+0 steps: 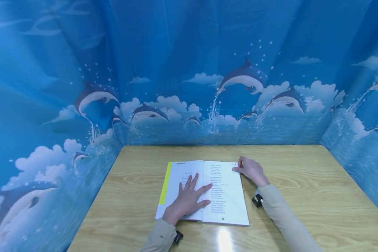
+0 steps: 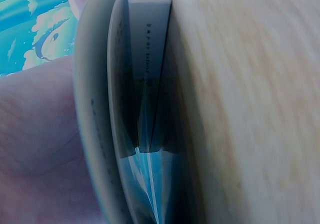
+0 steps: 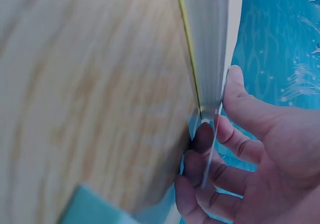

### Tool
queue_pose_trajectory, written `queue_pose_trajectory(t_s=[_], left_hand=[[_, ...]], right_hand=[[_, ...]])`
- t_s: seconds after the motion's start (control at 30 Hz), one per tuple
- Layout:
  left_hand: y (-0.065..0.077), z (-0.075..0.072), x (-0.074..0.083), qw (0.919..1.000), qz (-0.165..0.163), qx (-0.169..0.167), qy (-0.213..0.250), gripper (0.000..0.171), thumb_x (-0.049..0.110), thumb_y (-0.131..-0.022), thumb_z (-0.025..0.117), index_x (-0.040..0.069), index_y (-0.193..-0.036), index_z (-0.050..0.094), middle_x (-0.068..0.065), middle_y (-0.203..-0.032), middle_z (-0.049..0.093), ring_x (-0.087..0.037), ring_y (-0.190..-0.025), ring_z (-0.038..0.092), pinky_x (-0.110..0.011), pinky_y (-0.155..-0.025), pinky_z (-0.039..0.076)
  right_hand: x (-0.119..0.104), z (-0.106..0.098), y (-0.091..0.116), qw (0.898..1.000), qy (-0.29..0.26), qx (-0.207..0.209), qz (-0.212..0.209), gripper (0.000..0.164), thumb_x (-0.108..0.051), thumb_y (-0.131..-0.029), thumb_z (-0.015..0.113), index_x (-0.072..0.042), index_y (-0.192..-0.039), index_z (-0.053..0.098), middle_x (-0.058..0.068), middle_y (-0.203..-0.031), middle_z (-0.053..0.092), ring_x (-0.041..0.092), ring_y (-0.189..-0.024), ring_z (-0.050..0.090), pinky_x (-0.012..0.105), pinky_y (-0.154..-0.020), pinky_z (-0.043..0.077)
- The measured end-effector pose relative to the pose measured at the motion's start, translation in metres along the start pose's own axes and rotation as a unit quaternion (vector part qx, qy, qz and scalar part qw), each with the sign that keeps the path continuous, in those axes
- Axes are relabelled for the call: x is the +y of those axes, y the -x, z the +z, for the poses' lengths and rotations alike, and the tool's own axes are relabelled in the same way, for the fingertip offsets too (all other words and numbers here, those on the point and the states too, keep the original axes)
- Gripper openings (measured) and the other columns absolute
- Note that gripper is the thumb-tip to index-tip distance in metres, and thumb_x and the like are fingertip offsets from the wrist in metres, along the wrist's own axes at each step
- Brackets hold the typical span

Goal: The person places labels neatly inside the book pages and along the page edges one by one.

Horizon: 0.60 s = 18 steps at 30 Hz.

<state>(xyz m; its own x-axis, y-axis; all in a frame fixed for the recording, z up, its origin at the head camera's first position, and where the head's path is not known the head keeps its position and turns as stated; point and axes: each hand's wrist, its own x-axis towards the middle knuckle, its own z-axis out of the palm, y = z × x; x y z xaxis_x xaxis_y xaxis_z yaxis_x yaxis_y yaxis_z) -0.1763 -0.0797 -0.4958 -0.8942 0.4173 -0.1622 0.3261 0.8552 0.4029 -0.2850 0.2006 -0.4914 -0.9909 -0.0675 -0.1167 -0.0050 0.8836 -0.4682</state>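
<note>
An open book lies on the wooden table, printed text on its right-hand page and a yellow strip along its left edge. Spread over the middle of it, my left hand rests with straight fingers, thumb and index finger reaching across the fold. At the upper right corner, my right hand pinches a page between thumb and index finger. In the right wrist view the thumb lies on the upper side of a thin sheet, with fingers behind it. The left wrist view shows the lower edge of the page block, with leaves bowed up beside it.
The wooden table extends around the book on all sides. Blue curtains printed with dolphins and clouds hang at its back and sides. A small black device sits on the right wrist, another on the left.
</note>
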Motion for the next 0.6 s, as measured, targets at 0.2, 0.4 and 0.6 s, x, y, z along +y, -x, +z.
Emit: queue_pose_trajectory(t_s=[0.2, 0.4, 0.6], left_hand=[[-0.001, 0.0, 0.0, 1.0, 0.002, 0.001, -0.003, 0.059, 0.057, -0.098, 0.056, 0.041, -0.153, 0.042, -0.013, -0.171, 0.004, -0.043, -0.155, 0.004, -0.075, -0.117, 0.008], [-0.001, 0.0, 0.0, 1.0, -0.001, -0.004, -0.002, 0.059, 0.057, -0.098, 0.055, 0.041, -0.153, 0.042, -0.013, -0.171, 0.004, -0.043, -0.155, 0.004, -0.075, -0.117, 0.008], [0.0, -0.001, 0.0, 1.0, -0.002, -0.004, 0.003, 0.06, 0.057, -0.098, 0.056, 0.041, -0.153, 0.042, -0.014, -0.17, 0.005, -0.043, -0.155, 0.004, -0.075, -0.117, 0.008]], right_hand=[[0.001, -0.003, 0.005, 1.0, -0.005, -0.012, -0.003, 0.033, -0.035, -0.088, 0.08, -0.01, -0.09, 0.058, 0.002, -0.069, 0.048, 0.018, -0.063, 0.041, 0.029, -0.058, 0.03], [-0.002, -0.009, 0.011, 1.0, -0.014, 0.016, -0.012, 0.033, -0.03, -0.087, 0.081, -0.006, -0.101, 0.065, 0.01, -0.088, 0.066, 0.025, -0.079, 0.058, 0.037, -0.068, 0.047], [0.0, -0.02, 0.02, 0.992, -0.034, 0.105, -0.061, 0.013, -0.021, -0.095, 0.072, -0.007, -0.097, 0.071, 0.007, -0.089, 0.071, 0.024, -0.082, 0.063, 0.039, -0.069, 0.051]])
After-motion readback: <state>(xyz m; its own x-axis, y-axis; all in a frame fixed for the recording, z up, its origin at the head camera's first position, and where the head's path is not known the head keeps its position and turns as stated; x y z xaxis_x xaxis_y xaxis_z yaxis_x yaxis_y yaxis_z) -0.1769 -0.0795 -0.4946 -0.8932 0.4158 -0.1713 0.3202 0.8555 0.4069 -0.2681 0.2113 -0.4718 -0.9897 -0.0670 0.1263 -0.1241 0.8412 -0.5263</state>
